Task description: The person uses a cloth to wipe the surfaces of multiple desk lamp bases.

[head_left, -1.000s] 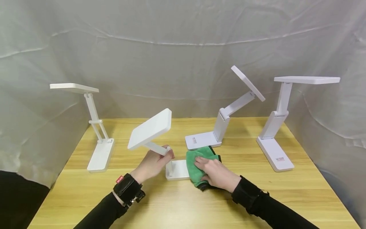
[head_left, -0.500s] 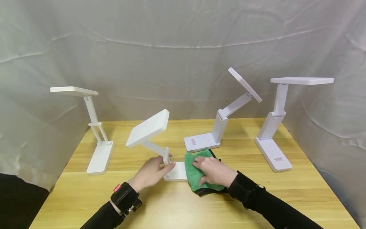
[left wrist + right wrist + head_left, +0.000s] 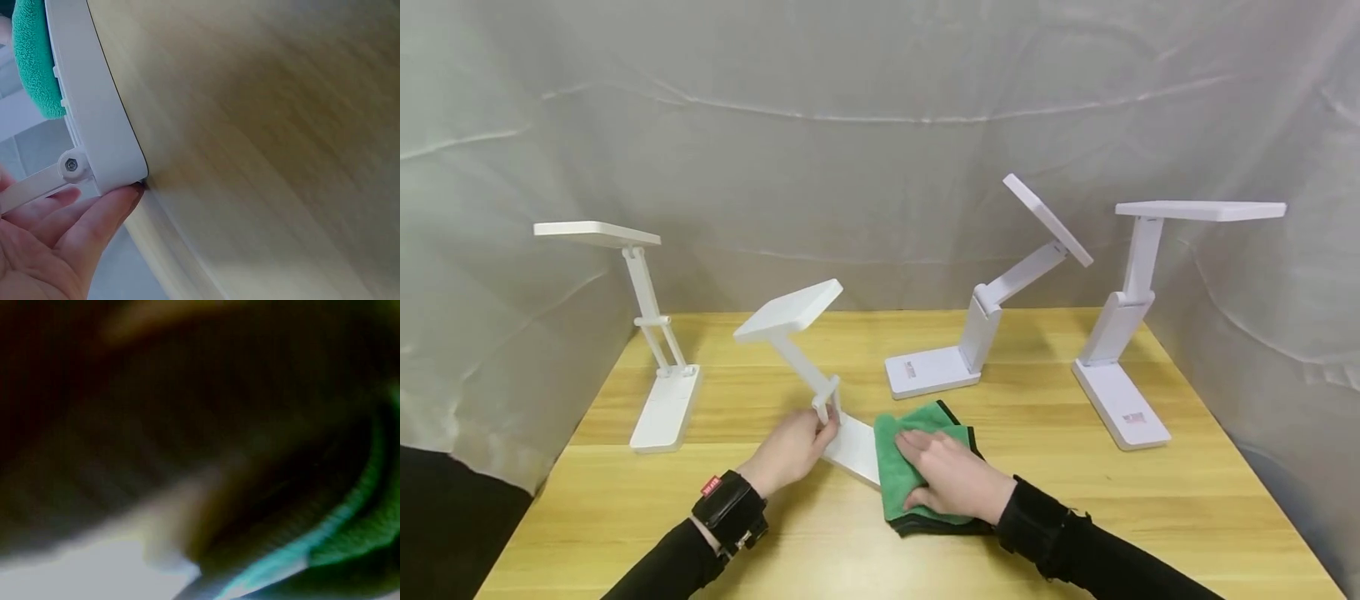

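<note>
A white folding desk lamp (image 3: 853, 446) stands at the middle front of the table, its flat head raised on a jointed arm. My left hand (image 3: 793, 450) grips it at the hinge end of the base. In the left wrist view, the fingertips (image 3: 122, 200) bear on the end of the lamp base (image 3: 103, 131), just beside the hinge screw. A folded green cloth (image 3: 891, 479) with black edging covers the right end of the base. My right hand (image 3: 955, 479) holds the cloth from above, thumb toward me. The right wrist view is dark and blurred, with some green cloth (image 3: 356, 540) showing.
Behind the cloth stands another white lamp (image 3: 932, 371), its head tilted. Further white lamps rise at the left (image 3: 666, 408) and at the right (image 3: 1123, 404) of the wooden table (image 3: 1060, 517). A grey sheet (image 3: 880, 183) hangs behind and along both sides.
The held lamp's base has turned, its right end swinging toward me, and its arm and head have shifted. My left hand has moved down to the base. Cloth and right hand have come slightly nearer.
</note>
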A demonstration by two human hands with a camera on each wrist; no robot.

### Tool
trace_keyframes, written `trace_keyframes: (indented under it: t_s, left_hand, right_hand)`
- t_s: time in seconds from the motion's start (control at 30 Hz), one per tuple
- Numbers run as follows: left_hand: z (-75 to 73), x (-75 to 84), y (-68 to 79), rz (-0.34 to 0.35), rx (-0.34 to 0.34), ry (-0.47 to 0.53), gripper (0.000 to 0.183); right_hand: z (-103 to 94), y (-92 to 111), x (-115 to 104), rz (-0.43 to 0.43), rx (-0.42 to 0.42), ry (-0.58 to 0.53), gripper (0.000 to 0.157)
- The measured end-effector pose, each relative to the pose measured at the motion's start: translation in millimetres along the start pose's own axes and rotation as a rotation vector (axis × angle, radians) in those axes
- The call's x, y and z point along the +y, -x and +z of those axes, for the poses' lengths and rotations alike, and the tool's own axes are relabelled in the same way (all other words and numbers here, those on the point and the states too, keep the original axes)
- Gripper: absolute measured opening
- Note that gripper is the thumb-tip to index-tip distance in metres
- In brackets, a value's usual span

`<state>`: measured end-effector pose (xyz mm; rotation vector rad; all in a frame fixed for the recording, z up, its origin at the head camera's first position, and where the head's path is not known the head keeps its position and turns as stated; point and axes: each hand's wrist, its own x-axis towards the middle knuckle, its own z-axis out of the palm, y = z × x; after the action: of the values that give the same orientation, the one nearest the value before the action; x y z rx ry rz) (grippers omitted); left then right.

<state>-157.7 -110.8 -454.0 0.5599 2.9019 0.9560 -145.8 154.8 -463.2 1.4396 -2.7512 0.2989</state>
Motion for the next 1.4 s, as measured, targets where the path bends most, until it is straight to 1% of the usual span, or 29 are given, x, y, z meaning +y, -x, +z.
trace_keyframes:
  t_s: [0.03,0.07,0.2,0.23,0.27,0.33,0.4,0.43,0.53,0.57,0.63,0.7,0.77,0.87,0.93,1.0,1.1,1.17,1.23,1.4]
  left_hand:
    - [-0.7,-0.4,-1.2,0.000,0.000,0.001,0.031]
    - [-1.2,-0.9,-2.4,-0.002,0.002,0.001,0.030]
    - [-2.2,-3.0,-4.9,-0.005,-0.001,0.024,0.023]
    - [-2.2,-3.7,-5.0,-0.007,-0.001,0.028,0.022]
    - [-2.4,-4.1,-5.0,-0.001,0.003,0.029,0.020]
    - [-2.8,-4.5,-4.8,0.011,0.022,0.025,0.016]
    - [-2.3,-5.3,-5.1,0.024,0.058,0.015,0.012]
    - [-1.6,-5.8,-5.1,0.028,0.081,0.005,0.011]
    - [0.5,-7.3,-5.6,0.029,0.136,-0.015,0.007]
    - [1.2,-8.1,-5.8,0.029,0.148,-0.028,0.006]
    - [1.8,-9.4,-7.1,0.033,0.159,-0.041,0.007]
    - [1.9,-10.9,-8.7,0.038,0.159,-0.041,0.008]
    - [1.6,-12.7,-10.5,0.036,0.157,-0.038,0.008]
    - [0.4,-14.8,-12.2,0.028,0.148,-0.022,0.007]
    - [-0.3,-15.9,-12.9,0.025,0.140,-0.021,0.006]
    - [-0.9,-16.4,-13.0,0.029,0.132,-0.019,0.008]
    - [-1.8,-16.5,-13.2,0.040,0.117,-0.023,0.008]
    - [-2.2,-16.4,-13.3,0.047,0.109,-0.021,0.008]
    - [-2.8,-16.6,-13.6,0.040,0.096,-0.014,0.007]
    - [-4.4,-18.9,-13.9,0.019,0.100,-0.011,0.007]
  right_hand:
    - [-0.7,-2,0,-0.003,0.010,0.000,0.079]
    - [-1.3,-4,0,-0.007,0.027,0.000,0.070]
    - [-2.7,-8,3,-0.024,0.081,-0.025,0.025]
    - [-1.9,-8,4,-0.028,0.092,-0.030,0.020]
    - [-1.6,-8,4,-0.025,0.094,-0.030,0.019]
    - [-0.8,-8,2,-0.019,0.091,-0.024,0.020]
    - [-0.4,-10,0,-0.015,0.082,-0.021,0.025]
    - [-0.1,-11,-2,-0.014,0.073,-0.026,0.031]
    - [2.5,-14,-7,-0.017,0.035,-0.065,0.061]
    - [3.4,-15,-8,-0.016,0.025,-0.085,0.068]
    - [5.0,-17,-10,-0.011,0.014,-0.121,0.074]
    - [3.3,-18,-10,-0.005,0.011,-0.141,0.067]
    - [-0.9,-20,-10,0.005,0.008,-0.146,0.051]
    - [-8.2,-24,-12,0.018,-0.023,-0.135,0.029]
    - [-10.2,-26,-14,0.031,-0.051,-0.135,0.030]
    - [-9.8,-28,-18,0.042,-0.081,-0.143,0.042]
    - [-6.0,-31,-21,0.059,-0.105,-0.165,0.069]
    - [-4.1,-32,-21,0.069,-0.101,-0.174,0.079]
    - [-3.5,-32,-18,0.076,-0.083,-0.191,0.078]
    - [-6.4,-30,-8,0.074,-0.035,-0.225,0.048]
